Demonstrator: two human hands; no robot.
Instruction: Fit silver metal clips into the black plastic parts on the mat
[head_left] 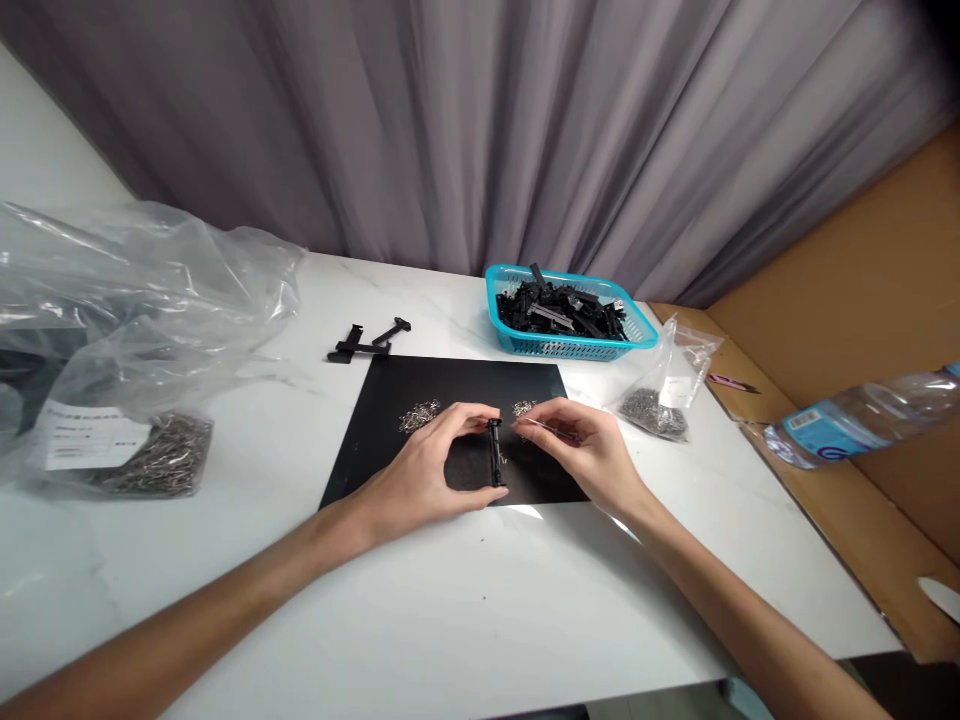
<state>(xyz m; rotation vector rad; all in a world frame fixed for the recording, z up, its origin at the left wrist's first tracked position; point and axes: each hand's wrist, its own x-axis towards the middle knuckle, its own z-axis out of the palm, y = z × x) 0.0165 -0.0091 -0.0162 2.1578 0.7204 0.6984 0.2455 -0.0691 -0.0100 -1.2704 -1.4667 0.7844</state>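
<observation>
My left hand is closed on a narrow black plastic part, gripping its two ends between thumb and fingers. The part is held upright above a black mat. Just to its right, my right hand pinches slim metal tweezers, whose tip is close to the part's upper end. A small pile of tiny metal pieces lies on the mat by my left hand. A second pile of tiny metal pieces is behind my right fingertips, partly covered. A tiny loose metal piece shows beside the black part.
A blue basket full of black plastic parts stands at the back. Several black parts lie left of it. Clear bags of metal pieces sit at left and right. A plastic bottle lies beside cardboard.
</observation>
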